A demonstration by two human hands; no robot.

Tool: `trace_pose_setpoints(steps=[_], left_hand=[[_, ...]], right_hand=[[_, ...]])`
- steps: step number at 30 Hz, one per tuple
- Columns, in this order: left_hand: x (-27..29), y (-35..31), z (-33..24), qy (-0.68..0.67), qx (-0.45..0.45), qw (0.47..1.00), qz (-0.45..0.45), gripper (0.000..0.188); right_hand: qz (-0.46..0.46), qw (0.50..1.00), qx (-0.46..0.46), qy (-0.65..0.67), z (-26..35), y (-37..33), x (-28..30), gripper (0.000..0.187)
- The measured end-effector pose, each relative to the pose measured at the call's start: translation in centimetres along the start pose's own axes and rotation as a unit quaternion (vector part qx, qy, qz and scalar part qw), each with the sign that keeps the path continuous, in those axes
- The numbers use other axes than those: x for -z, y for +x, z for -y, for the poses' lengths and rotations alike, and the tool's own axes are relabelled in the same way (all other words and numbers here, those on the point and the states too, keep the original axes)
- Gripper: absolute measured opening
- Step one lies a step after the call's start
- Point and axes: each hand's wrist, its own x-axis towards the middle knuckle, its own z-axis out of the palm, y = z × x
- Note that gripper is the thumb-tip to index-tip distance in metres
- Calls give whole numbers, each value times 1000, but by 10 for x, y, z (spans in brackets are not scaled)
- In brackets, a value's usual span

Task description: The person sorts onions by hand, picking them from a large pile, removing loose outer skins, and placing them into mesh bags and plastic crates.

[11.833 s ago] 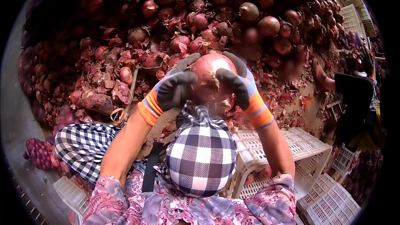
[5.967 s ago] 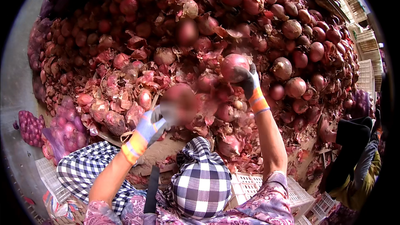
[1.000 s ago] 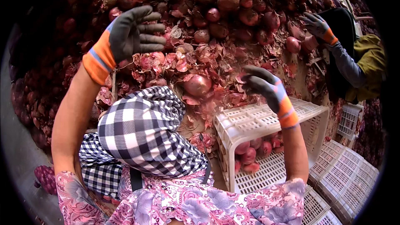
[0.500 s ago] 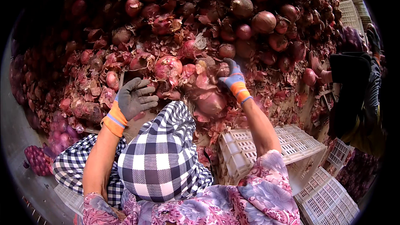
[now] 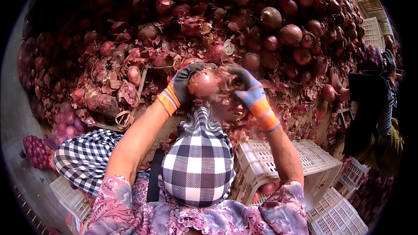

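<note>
Your left hand [image 5: 181, 86] cups the onion [image 5: 203, 84]; right hand [image 5: 251, 92] curled, hold unclear. Probably firm, papery (may slip): palm its belly.

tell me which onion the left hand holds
The shiny red onion above the checked head covering in the picture: the left hand curls around its left side. Other onions, like those in the white crate, lie outside its grasp.

- Onion [image 5: 203, 84]: left side hidden by the left hand [image 5: 184, 82].
- Right hand [image 5: 250, 88]: fingertips blurred, grip unclear.
- White crate [image 5: 254, 160]: contents mostly hidden by a sleeve [image 5: 284, 209].
- Co-worker [image 5: 384, 135]: cut off at the right rim.
</note>
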Motion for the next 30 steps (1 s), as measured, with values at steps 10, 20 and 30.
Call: trace_pose_setpoints(steps=[10,20,30], left_hand=[[44,-28,10,-164,-91,977,-99,36],[41,-54,-3,105,-108,985,-84,38],[-5,-34,-4,4,-33,999,11,52]], right_hand=[[-84,854,-173,-483,-63,20,70,72],[-249,930,-148,227,-118,82,28,68],[9,997,24,-78,-5,27,-62,44]])
